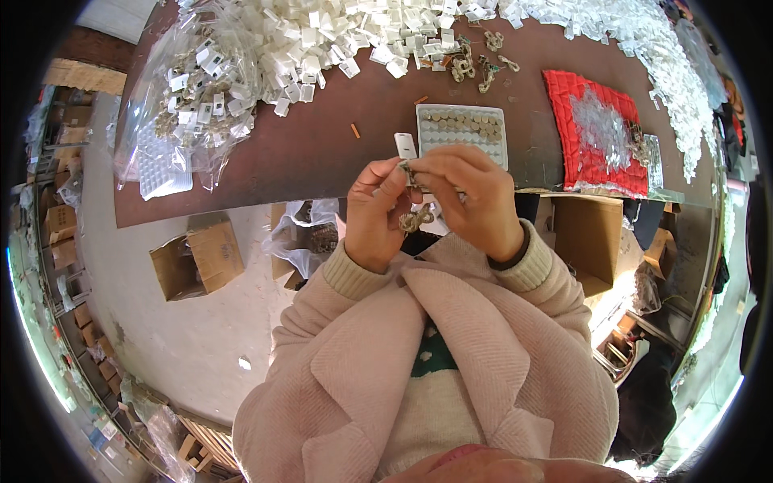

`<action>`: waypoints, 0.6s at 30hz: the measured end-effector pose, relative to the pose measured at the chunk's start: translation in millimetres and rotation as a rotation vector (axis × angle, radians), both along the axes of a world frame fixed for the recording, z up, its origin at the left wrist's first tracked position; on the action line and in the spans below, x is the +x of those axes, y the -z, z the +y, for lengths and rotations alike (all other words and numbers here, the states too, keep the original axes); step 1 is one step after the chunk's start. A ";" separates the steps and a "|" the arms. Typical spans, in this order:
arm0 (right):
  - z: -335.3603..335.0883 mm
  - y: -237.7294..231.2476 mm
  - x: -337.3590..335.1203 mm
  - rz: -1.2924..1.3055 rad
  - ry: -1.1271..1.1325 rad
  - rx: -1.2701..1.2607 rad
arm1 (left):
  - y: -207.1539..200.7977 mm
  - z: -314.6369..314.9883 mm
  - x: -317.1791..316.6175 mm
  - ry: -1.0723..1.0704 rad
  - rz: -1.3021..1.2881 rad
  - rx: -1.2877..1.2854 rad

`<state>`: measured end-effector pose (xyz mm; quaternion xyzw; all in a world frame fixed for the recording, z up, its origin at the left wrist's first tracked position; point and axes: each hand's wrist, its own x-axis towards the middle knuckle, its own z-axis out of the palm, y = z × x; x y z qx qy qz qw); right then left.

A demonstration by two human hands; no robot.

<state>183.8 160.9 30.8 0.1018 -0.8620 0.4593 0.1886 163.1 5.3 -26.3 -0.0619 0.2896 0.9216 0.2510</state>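
Observation:
My left hand and my right hand meet at the table's near edge, both with fingers closed in a pinch. Between them is a coiled wire bundle, hanging below the fingertips. Its upper end is mostly hidden by the fingers. A small white plastic casing sticks up just beyond my left fingertips; whether it is joined to the wire I cannot tell. Right behind my right hand lies a white tray with rows of small round, coin-like pieces.
White plastic casings are heaped along the table's far side. At the left stands a clear bag of casings with wires. More coiled wires lie beyond the tray. A red quilted cloth bears clear plastic pieces. Cardboard boxes stand below.

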 end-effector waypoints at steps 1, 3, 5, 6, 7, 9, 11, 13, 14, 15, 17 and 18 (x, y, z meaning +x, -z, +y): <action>-2.6 1.0 4.0 0.058 0.011 0.022 | -0.7 1.0 0.9 -0.026 -0.002 0.021; -5.4 3.7 9.7 0.106 0.017 0.045 | -2.4 1.5 1.7 -0.026 -0.030 0.008; -6.3 5.6 14.4 0.087 0.015 0.046 | -4.2 0.5 1.1 0.007 -0.050 0.020; -5.9 5.9 16.1 0.086 0.008 0.030 | -5.1 -1.1 -0.5 0.039 -0.053 0.037; -6.1 6.0 17.0 0.084 0.001 0.014 | -5.8 -1.8 -1.0 0.046 -0.047 0.051; -3.8 5.5 15.6 0.034 0.029 -0.123 | -7.2 -2.0 0.0 0.051 -0.043 0.021; -0.5 4.2 11.1 -0.037 0.084 -0.367 | -8.5 -0.3 1.9 0.053 -0.032 0.014; -0.6 5.5 1.3 -0.408 0.097 -0.804 | -10.3 2.8 3.2 0.085 -0.038 0.029; 3.7 5.3 -3.0 -0.514 0.057 -0.876 | -12.7 -0.2 4.0 0.112 -0.061 0.016; 4.7 5.2 -4.9 -0.597 0.017 -0.959 | -13.8 0.0 2.8 0.153 -0.025 0.033; 3.1 5.6 -4.8 -0.475 0.043 -0.869 | -15.5 2.3 5.2 0.134 -0.033 0.072; 1.6 5.5 -2.5 -0.337 0.066 -0.737 | -16.1 1.5 3.3 0.141 -0.058 0.080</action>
